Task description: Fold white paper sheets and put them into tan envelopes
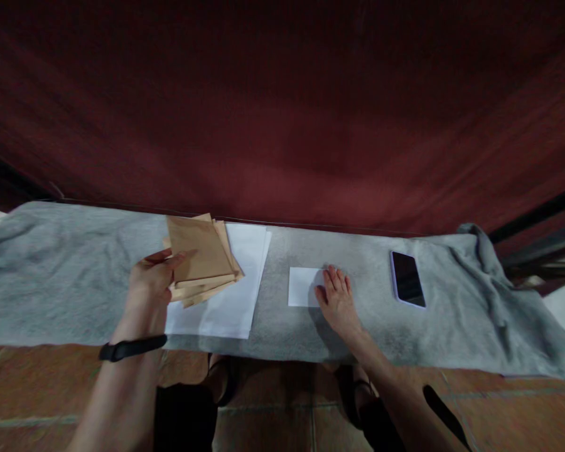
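My left hand (156, 274) pinches a brown paper envelope (198, 248) by its left edge, thumb on top. Several more brown envelopes (202, 294) lie fanned out beneath it, over white paper sheets (230, 314); whether my fingers also grip some of these I cannot tell. A small white folded paper or card (304, 287) lies flat to the right of the sheets. On its right end rests my right hand (338, 298), palm down with the fingers stretched out, covering that end.
A grey cloth (98, 251) covers the narrow surface and bunches at the right. A phone (407, 279) with a dark screen lies right of my right hand. Dark red fabric (282, 138) rises behind the back edge. Tiled floor (263, 420) and my feet are below the front edge.
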Motion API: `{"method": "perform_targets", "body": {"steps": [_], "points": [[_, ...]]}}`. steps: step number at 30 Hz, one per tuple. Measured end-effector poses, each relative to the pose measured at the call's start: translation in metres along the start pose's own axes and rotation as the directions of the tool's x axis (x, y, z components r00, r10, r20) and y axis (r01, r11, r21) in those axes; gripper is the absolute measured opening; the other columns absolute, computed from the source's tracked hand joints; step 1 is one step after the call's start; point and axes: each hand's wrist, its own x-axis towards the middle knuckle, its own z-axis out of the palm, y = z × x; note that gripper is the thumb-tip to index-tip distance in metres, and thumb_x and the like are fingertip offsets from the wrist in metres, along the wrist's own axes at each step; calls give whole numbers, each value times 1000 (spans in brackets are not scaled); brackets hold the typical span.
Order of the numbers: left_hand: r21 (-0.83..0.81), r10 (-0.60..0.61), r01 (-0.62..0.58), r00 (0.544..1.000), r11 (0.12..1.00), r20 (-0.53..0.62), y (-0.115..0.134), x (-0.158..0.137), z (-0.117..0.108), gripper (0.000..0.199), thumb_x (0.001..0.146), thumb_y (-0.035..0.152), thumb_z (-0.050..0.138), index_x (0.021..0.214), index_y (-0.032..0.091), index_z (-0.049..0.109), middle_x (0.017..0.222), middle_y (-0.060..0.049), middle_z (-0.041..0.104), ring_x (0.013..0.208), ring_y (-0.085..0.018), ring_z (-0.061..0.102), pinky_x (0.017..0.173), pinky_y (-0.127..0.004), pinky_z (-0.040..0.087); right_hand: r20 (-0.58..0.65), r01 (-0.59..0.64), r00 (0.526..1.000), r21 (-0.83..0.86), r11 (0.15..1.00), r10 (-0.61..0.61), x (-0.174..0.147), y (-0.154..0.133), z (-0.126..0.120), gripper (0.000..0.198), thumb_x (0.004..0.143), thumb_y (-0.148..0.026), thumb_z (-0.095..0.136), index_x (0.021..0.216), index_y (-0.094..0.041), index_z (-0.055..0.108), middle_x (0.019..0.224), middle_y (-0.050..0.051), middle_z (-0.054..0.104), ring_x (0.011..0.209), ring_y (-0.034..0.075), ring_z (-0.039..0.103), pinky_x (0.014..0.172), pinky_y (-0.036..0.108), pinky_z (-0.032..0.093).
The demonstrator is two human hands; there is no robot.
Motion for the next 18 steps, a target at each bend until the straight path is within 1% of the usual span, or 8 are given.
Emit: {"method": "perform_targets", "body": {"steps": [1,3,5,8,10,12,14,18], "points": [[-84,-27,31,999,996,40,7,-6,8,46,70,53,74,96,18,61,77,-6,71,67,-24,68,62,-40,58,-4,-8,1000,97,995,8,2,-3,-1,53,102,-40,41,144,-11,55,159,17,43,151,33,33,123,57,25],[-427,-136,188,979,884,151,21,-25,31,41,53,36,86,74,20,55,63,3,62,54,-13,58,50,-24,48,32,-46,999,323,945,37,4,-13,-3,52,101,-45,44,142,-17,58,157,14,47,149,30,37,123,54,29],[-568,-136,275,952,776,275,33,-52,60,44,44,28,89,66,19,52,58,8,55,47,-6,47,43,-17,34,136,-148,987,556,818,86,6,-26,-5,52,98,-52,50,139,-24,61,150,10,56,141,28,48,121,50,35],[-570,-66,353,884,742,462,45,-93,97,41,47,30,91,64,17,56,59,7,57,51,-5,49,48,-16,37,293,-335,942,815,474,162,9,-42,-9,55,90,-59,60,136,-28,61,134,7,68,127,27,61,114,48,44],[-563,-48,359,870,744,491,48,-114,112,38,50,33,92,70,17,64,62,6,60,51,-5,49,49,-17,38,354,-411,901,881,234,250,12,-47,-11,62,83,-59,70,136,-27,59,115,6,75,110,25,69,104,46,52],[-549,-55,403,838,733,542,49,-128,121,42,50,32,93,80,17,69,73,3,69,60,-9,58,56,-20,45,394,-436,861,898,67,323,15,-49,-13,64,77,-55,77,132,-26,59,101,3,76,95,23,72,94,43,56],[-528,-41,427,804,734,594,47,-137,126,45,51,30,93,87,17,71,83,-1,74,68,-12,64,62,-23,49,416,-445,838,896,0,352,17,-48,-15,56,74,-52,79,121,-25,63,99,2,76,88,22,72,86,39,58],[-521,-5,430,775,738,632,42,-145,131,45,57,29,91,96,17,72,95,-5,77,73,-14,66,63,-25,51,429,-467,821,884,11,377,19,-45,-18,37,71,-47,75,98,-23,68,95,3,77,82,22,71,74,34,57]]}}
